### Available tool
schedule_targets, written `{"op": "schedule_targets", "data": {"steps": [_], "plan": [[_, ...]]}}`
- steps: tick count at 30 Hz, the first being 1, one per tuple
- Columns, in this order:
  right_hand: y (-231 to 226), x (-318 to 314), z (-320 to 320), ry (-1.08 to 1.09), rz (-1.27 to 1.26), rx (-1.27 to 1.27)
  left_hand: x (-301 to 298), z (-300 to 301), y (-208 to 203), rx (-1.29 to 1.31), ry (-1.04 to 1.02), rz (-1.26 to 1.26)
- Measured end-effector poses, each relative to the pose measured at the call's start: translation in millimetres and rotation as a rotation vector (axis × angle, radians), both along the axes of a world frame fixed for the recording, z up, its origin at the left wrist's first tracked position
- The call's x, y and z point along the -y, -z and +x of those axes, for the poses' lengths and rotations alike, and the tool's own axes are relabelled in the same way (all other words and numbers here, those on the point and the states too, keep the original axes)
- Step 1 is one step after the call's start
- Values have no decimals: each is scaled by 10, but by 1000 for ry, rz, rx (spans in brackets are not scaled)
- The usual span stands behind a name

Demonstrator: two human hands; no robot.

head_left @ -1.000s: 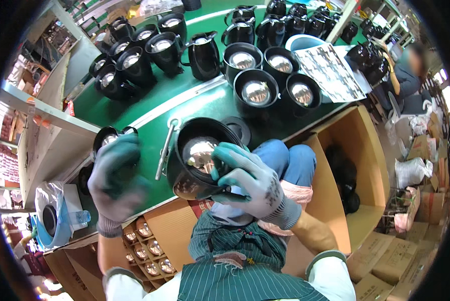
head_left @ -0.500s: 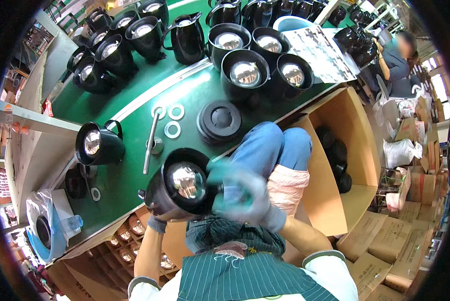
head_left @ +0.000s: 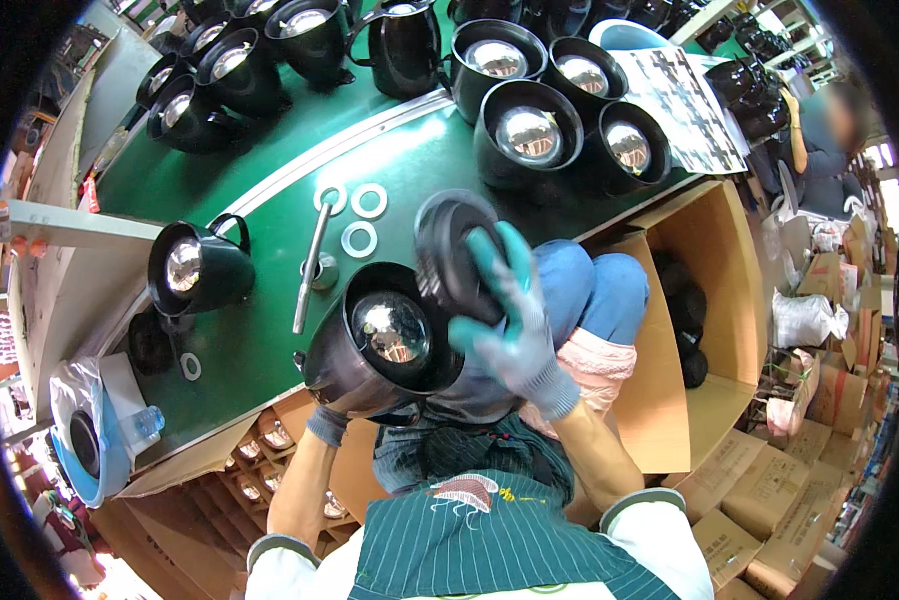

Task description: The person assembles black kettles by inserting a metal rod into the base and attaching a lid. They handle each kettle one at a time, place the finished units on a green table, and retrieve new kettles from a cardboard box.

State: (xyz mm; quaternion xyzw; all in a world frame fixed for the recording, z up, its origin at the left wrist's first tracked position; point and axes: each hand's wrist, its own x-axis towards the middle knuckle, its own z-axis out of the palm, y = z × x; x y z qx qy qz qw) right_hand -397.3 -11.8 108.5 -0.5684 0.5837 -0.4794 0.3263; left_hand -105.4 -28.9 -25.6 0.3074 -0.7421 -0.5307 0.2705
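Tilted over my lap is a black jug body (head_left: 334,365) with a shiny silver dome inside its open end. My left hand (head_left: 327,424), gloved and mostly hidden beneath the jug, supports it from below. My right hand (head_left: 517,335), in a grey and green glove, grips a black round base cap (head_left: 447,245) by its side. The cap is tilted just beyond the jug's rim, apart from the dome. Past the jug lie several pale ring washers (head_left: 360,239) and a metal T-shaped tool (head_left: 314,268) on the green table.
Several black jugs (head_left: 529,130) with silver domes stand across the far table (head_left: 299,195). Another jug (head_left: 199,268) lies at the left, above a blue tub (head_left: 104,470). An open carton (head_left: 734,330) with black parts stands at my right. A person (head_left: 819,150) sits far right.
My right hand has moved from beside the jug to the black cap, which is now lifted and tilted off the table. The jug has shifted slightly right.
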Motion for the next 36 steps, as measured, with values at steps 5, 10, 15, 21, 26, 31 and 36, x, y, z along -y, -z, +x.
{"op": "schedule_targets", "data": {"steps": [5,10,15,21,26,31,36], "plan": [[-217,-223,-117,-356,-158,21,155,-117,8,-241,205,336],[-319,-416,-341,-369,-215,19,333,-376,-574,-288,371,585],[-482,-612,-493,-283,-154,117,375,-622,-845,-30,445,148],[-311,-900,-747,-184,-127,-14,572,-458,-925,15,222,180],[-519,-886,-854,-221,2,-53,629,-308,-1011,53,18,106],[-224,-886,-905,-212,299,403,456,-844,-1859,30,-136,-678],[170,-1077,-1011,-217,471,412,474,-846,-2294,154,242,-1240]]}}
